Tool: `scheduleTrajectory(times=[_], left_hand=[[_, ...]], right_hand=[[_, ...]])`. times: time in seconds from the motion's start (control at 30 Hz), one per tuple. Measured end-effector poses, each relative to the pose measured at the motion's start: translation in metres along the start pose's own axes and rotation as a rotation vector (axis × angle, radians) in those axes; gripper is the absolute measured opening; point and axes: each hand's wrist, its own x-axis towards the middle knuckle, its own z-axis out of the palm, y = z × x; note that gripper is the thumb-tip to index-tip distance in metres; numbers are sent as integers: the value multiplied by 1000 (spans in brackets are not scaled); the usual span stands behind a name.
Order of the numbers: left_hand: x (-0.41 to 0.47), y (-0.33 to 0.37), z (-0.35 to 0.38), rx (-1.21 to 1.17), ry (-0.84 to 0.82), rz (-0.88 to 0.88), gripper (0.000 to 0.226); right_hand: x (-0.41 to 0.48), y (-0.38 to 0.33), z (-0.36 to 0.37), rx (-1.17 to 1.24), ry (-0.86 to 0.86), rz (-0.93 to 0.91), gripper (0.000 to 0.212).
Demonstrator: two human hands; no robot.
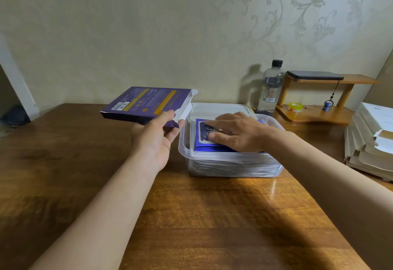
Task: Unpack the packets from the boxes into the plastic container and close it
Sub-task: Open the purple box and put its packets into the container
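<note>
Fingers (212,123) of the right hand (240,133) lie straight, pressing the blue foil packets (201,130) flat inside the clear plastic container (234,166), probably to settle them; the left hand (153,140) grips the open purple cardboard box (144,101) just left of the container, likely emptied.

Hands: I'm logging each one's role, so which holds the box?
The left hand, gripping the purple box at its open end beside the plastic container; the right hand instead rests flat-fingered on the blue packets inside it.

The brown wooden table (191,216) lies open before and left of the clear plastic container (234,174); stacked white cartons (365,148) and a small wooden shelf (314,115) hem its right side.
</note>
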Motion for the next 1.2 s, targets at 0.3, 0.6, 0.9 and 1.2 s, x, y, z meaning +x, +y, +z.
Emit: scheduleTrajectory(times=[0.3, 0.6, 0.9, 1.2], left_hand=[[2, -2, -2, 3, -2, -5, 53], [-1, 1, 0, -11, -10, -44, 51], [-2, 5, 0, -31, -19, -32, 51], [-1, 4, 0, -29, -17, -41, 54]], right_hand=[[5, 1, 5, -62, -106, 33, 81], [6, 1, 5, -75, -120, 37, 70], [-11, 11, -15, 97, 27, 6, 70], [-10, 27, 1, -27, -113, 43, 72]])
